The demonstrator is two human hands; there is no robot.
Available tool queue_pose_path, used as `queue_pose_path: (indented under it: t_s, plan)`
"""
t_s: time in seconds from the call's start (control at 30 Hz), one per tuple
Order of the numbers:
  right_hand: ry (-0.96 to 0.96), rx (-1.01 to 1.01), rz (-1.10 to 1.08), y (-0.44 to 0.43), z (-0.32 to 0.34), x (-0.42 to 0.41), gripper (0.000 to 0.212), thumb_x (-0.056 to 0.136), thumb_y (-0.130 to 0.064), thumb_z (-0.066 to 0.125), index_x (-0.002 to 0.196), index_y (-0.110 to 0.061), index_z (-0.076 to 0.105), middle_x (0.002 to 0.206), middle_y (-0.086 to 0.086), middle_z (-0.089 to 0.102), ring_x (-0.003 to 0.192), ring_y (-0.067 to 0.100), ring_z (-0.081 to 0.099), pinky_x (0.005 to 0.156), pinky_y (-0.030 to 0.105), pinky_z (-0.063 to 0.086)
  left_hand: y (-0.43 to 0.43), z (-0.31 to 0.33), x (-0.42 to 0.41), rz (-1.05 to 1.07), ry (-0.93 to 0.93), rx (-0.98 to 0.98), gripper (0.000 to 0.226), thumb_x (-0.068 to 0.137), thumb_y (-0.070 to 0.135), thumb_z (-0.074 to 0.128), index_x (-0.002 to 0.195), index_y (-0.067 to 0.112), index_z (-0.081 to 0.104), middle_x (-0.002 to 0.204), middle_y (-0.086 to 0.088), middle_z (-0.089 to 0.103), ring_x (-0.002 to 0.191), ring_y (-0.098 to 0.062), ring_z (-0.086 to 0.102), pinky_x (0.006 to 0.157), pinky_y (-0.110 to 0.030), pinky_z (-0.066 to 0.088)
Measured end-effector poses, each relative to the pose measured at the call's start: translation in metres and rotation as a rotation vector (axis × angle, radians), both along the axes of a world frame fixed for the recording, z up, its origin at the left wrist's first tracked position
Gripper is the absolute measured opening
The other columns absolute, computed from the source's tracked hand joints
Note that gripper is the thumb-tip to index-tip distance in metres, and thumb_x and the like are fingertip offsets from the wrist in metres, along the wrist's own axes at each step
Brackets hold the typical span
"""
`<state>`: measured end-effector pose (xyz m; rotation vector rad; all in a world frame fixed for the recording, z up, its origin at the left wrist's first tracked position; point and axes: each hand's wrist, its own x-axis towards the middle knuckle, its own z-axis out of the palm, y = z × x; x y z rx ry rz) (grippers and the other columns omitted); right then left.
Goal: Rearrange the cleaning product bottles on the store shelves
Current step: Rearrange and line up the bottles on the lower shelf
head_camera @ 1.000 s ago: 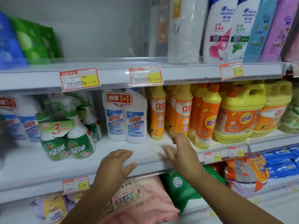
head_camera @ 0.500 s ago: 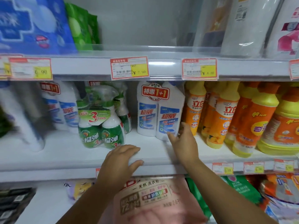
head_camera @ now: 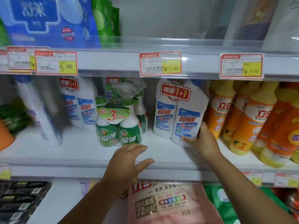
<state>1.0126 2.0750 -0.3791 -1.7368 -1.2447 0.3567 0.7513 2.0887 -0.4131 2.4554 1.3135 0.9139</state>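
A white twin-pack of toilet cleaner bottles [head_camera: 178,113] with a red 1+1 label stands on the middle shelf [head_camera: 80,152]. My right hand [head_camera: 200,141] grips its lower right corner, thumb on the front and fingers behind. My left hand [head_camera: 127,160] rests flat on the shelf's front edge, just below a green spray-bottle pack [head_camera: 118,125] and apart from it. Another white twin-pack [head_camera: 79,105] stands further left, behind the green pack.
Orange and yellow dish-soap bottles [head_camera: 242,120] crowd the shelf right of my right hand. A tall white bottle [head_camera: 40,113] leans at the left. Price tags [head_camera: 160,63] line the upper shelf rail. A pink detergent bag [head_camera: 168,204] lies on the shelf below.
My right hand moved left from the orange bottles to the white twin-pack and took hold of its lower corner. The view shifted left. My left hand stayed on the shelf edge.
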Motion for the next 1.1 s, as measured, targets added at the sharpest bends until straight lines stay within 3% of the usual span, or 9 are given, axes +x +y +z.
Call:
queue_pose_path:
  t_s: [0.07,0.33,0.4,0.53,0.73,0.83,0.9,1.1]
  plan:
    - [0.039,-0.006,0.062,-0.004,-0.001,0.001,0.056,0.071,-0.024,0.082,0.117,-0.026,0.049,0.106,-0.012,0.063,0.092,0.012,0.061,0.072,0.024,0.045,-0.002,0.004,-0.001,0.027,-0.024,0.009,0.055,0.079,0.065,0.052,0.124,0.033,0.057,0.129,0.015,0.055,0.118,-0.005,0.044,0.100,-0.027,0.033]
    - [0.153,-0.076,0.178,-0.033,0.011,0.013,0.053,0.071,-0.014,0.081,0.115,-0.028,0.055,0.108,-0.009,0.068,0.099,0.013,0.064,0.079,0.030,0.051,-0.019,0.015,-0.005,0.058,-0.061,0.026,0.050,0.081,0.058,0.056,0.123,0.031,0.057,0.126,0.013,0.057,0.115,-0.005,0.047,0.097,-0.022,0.034]
    - [0.145,-0.120,0.220,-0.042,0.017,0.020,0.051,0.071,-0.013,0.080,0.113,-0.028,0.056,0.105,-0.010,0.069,0.099,0.012,0.065,0.078,0.028,0.051,-0.021,0.015,-0.008,0.075,-0.064,0.015,0.050,0.081,0.057,0.056,0.125,0.032,0.056,0.129,0.013,0.056,0.117,-0.004,0.045,0.096,-0.019,0.030]
    - [0.194,-0.175,0.323,-0.056,0.024,0.025,0.047,0.074,-0.010,0.077,0.110,-0.031,0.057,0.100,-0.015,0.072,0.089,-0.002,0.067,0.060,0.012,0.049,-0.022,0.016,-0.013,0.121,-0.080,-0.010,0.053,0.081,0.056,0.057,0.128,0.032,0.052,0.131,0.012,0.054,0.119,-0.006,0.044,0.094,-0.016,0.027]
    - [0.200,-0.185,0.442,-0.055,0.026,0.006,0.044,0.078,-0.006,0.074,0.109,-0.032,0.057,0.094,-0.022,0.072,0.083,-0.010,0.065,0.059,0.004,0.047,-0.018,0.018,-0.013,0.167,-0.131,-0.092,0.068,0.079,0.059,0.057,0.138,0.035,0.035,0.134,0.013,0.052,0.120,-0.007,0.046,0.098,-0.027,0.038]
    - [0.170,-0.189,0.493,-0.049,0.026,-0.011,0.044,0.078,-0.011,0.076,0.111,-0.034,0.057,0.100,-0.020,0.071,0.087,-0.009,0.064,0.064,0.004,0.046,-0.019,0.022,-0.011,0.132,-0.213,-0.130,0.062,0.076,0.062,0.058,0.132,0.044,0.037,0.123,0.020,0.056,0.106,0.007,0.050,0.085,-0.020,0.045]
    - [0.158,-0.194,0.532,-0.045,0.024,-0.024,0.046,0.078,-0.015,0.076,0.112,-0.036,0.056,0.099,-0.024,0.070,0.090,-0.010,0.063,0.066,0.004,0.046,-0.021,0.025,-0.013,0.141,-0.273,-0.118,0.056,0.073,0.065,0.057,0.123,0.046,0.041,0.114,0.023,0.055,0.097,0.014,0.050,0.072,-0.010,0.040]
    - [0.146,-0.126,0.589,-0.035,0.014,-0.066,0.049,0.075,-0.016,0.078,0.113,-0.037,0.055,0.103,-0.021,0.070,0.094,-0.005,0.064,0.078,0.013,0.049,-0.015,0.024,-0.041,0.264,-0.390,-0.133,0.051,0.070,0.061,0.063,0.115,0.045,0.043,0.109,0.024,0.054,0.095,0.006,0.053,0.068,-0.011,0.038]
